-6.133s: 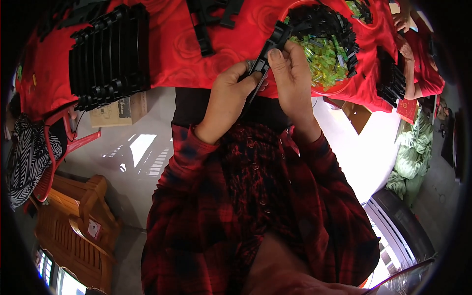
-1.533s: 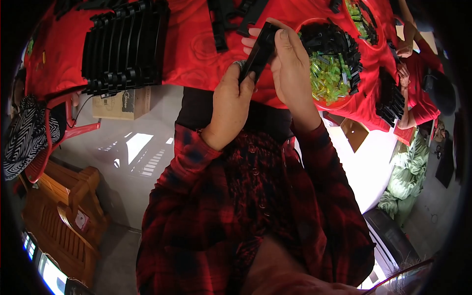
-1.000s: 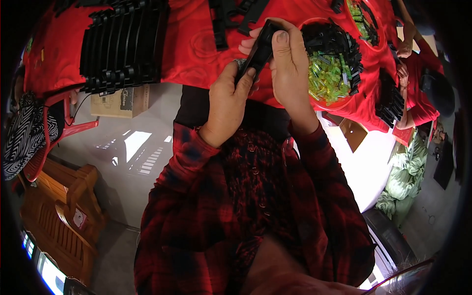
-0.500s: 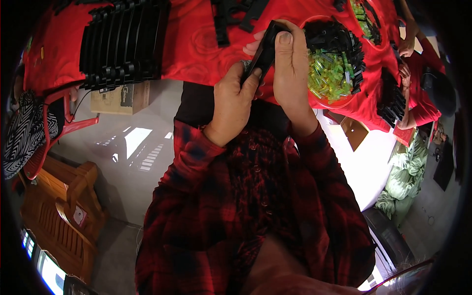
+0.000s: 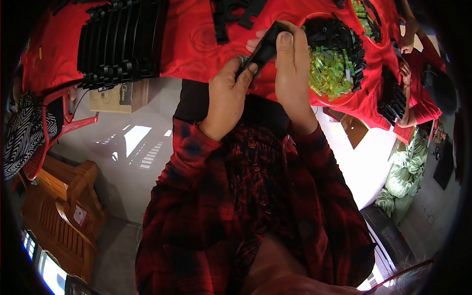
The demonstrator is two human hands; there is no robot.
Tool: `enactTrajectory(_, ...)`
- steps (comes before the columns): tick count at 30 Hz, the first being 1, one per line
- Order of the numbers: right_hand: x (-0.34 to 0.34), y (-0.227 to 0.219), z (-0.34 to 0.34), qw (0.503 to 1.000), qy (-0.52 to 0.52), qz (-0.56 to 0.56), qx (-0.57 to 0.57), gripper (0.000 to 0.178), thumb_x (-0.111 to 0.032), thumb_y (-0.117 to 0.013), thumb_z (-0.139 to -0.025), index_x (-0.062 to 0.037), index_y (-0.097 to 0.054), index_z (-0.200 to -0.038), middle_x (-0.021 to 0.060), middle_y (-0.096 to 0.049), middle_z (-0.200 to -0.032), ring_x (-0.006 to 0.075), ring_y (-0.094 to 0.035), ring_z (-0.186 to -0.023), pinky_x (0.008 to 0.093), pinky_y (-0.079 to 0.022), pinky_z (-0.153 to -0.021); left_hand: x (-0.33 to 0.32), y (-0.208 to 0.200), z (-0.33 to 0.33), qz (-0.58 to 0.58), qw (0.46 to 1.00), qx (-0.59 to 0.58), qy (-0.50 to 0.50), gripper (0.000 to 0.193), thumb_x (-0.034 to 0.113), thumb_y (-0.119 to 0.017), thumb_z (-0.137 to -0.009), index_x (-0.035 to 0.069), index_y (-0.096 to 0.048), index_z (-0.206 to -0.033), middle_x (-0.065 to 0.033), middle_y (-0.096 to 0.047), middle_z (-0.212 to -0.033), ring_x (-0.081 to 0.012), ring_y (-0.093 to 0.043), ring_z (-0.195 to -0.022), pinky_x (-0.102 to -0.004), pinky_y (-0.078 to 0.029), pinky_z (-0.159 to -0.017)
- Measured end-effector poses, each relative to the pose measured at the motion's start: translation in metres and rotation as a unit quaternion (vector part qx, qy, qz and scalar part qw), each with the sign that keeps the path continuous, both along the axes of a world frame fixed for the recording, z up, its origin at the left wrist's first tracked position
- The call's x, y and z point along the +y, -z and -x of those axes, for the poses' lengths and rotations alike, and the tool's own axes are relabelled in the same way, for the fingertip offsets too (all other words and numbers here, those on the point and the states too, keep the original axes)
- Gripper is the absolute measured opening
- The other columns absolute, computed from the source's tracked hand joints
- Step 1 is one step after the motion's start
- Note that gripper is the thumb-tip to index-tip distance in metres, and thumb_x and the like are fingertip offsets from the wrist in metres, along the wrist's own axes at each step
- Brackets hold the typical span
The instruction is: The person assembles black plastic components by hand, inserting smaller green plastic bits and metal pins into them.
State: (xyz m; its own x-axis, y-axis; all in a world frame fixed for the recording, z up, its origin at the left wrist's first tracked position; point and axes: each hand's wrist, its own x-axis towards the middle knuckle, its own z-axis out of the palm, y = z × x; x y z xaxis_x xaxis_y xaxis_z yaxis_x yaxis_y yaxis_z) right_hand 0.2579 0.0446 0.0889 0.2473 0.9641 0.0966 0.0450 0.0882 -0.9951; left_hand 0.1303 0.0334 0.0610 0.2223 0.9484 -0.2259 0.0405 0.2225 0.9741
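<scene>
Between both hands, above the near edge of the red-covered table, I hold a long black plastic part (image 5: pixel 266 49) at a slant. My left hand (image 5: pixel 229 93) grips its lower end, the thumb pressed on top. My right hand (image 5: pixel 291 66) is closed round its upper end, thumb lying along the side. Just right of my right hand is a round tub (image 5: pixel 339 103) holding yellow-green clear pieces (image 5: pixel 328 73) and small black pieces (image 5: pixel 332 32). A small greyish thing shows by my left fingers, too covered to make out.
A row of long black plastic parts (image 5: pixel 120 42) stands at the table's left, with more loose black parts (image 5: pixel 241 12) at the far middle. A cardboard box (image 5: pixel 115 97) sits below the table edge. Another person's hands (image 5: pixel 405 71) are near black parts at the right.
My left hand has shifted slightly left and the black part tilts a bit more. The right hand stays nearly in place, still round the upper end.
</scene>
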Motion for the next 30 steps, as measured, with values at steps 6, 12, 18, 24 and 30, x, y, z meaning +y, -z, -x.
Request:
enactTrajectory(6, -0.008, -0.003, 0.003, 0.997, 0.030, -0.003, -0.070, 0.042, -0.029, -0.034, -0.109, 0.0066, -0.041, -0.130, 0.0191, -0.063, -0.107, 0.0244, -0.069, -0.092, 0.0343, -0.056, -0.084, 0.000, -0.004, 0.000, 0.032, 0.999, -0.010, 0.015, 0.021, 0.019, -0.062, -0.099, -0.002, -0.063, -0.094, -0.0064, -0.065, -0.073, -0.0091, -0.052, -0.058, -0.0282, -0.043, -0.052)
enactTrajectory(12, 0.000, 0.002, -0.007, 0.999, 0.020, -0.005, -0.039, 0.040, -0.029, -0.035, -0.109, 0.0065, -0.043, -0.127, 0.0195, -0.064, -0.106, 0.0256, -0.069, -0.092, 0.0357, -0.057, -0.084, 0.011, 0.001, 0.008, 0.027, 0.996, -0.010, 0.081, 0.020, 0.019, -0.060, -0.100, -0.001, -0.063, -0.103, -0.0041, -0.065, -0.074, -0.0084, -0.056, -0.063, -0.0271, -0.044, -0.056)
enactTrajectory(18, 0.007, 0.002, -0.018, 0.999, 0.017, 0.031, 0.013, 0.040, -0.030, -0.038, -0.108, 0.0063, -0.046, -0.122, 0.0193, -0.064, -0.105, 0.0268, -0.070, -0.089, 0.0366, -0.058, -0.081, 0.020, -0.015, 0.018, 0.147, 0.963, -0.140, 0.176, 0.031, 0.004, -0.051, -0.093, -0.002, -0.058, -0.122, -0.0064, -0.067, -0.101, -0.0120, -0.066, -0.085, -0.0243, -0.049, -0.073)
enactTrajectory(24, 0.003, -0.015, -0.011, 0.999, 0.017, 0.023, -0.036, 0.041, -0.032, -0.039, -0.108, 0.0055, -0.048, -0.120, 0.0184, -0.065, -0.103, 0.0248, -0.070, -0.087, 0.0349, -0.059, -0.078, 0.025, -0.020, 0.033, 0.164, 0.931, -0.224, 0.235, 0.047, 0.009, -0.053, -0.091, -0.007, -0.049, -0.135, -0.0137, -0.065, -0.119, -0.0198, -0.067, -0.106, -0.0264, -0.051, -0.085)
enactTrajectory(30, -0.001, -0.018, -0.010, 1.000, 0.022, 0.017, -0.009, 0.035, -0.029, -0.040, -0.108, 0.0034, -0.046, -0.118, 0.0139, -0.064, -0.102, 0.0193, -0.069, -0.085, 0.0296, -0.059, -0.066, 0.024, -0.014, 0.030, 0.239, 0.873, -0.363, 0.221, 0.093, 0.069, -0.034, -0.097, -0.012, -0.038, -0.142, -0.0185, -0.063, -0.115, -0.0232, -0.066, -0.101, -0.0275, -0.054, -0.081)
